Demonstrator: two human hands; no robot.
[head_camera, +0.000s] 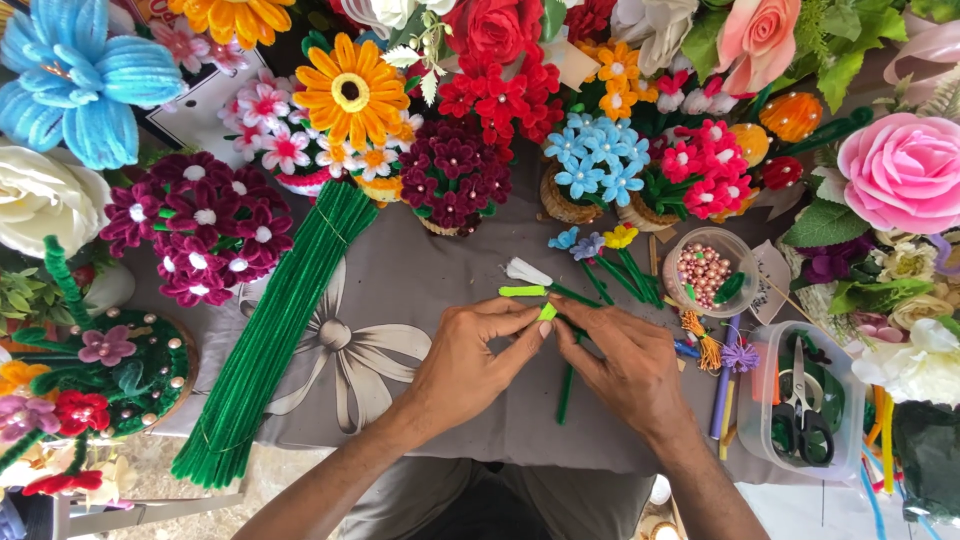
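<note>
Head view: the left hand (468, 362) and right hand (625, 365) meet over the grey cloth (400, 270), fingertips pressed together, both pinching a light-green pipe-cleaner piece (547, 311) between them. Its dark green stem (566, 385) runs down under the right hand. Left of the hands lies a bundle of green pipe cleaners (275, 335); right of them, a bead cup (705, 270).
</note>
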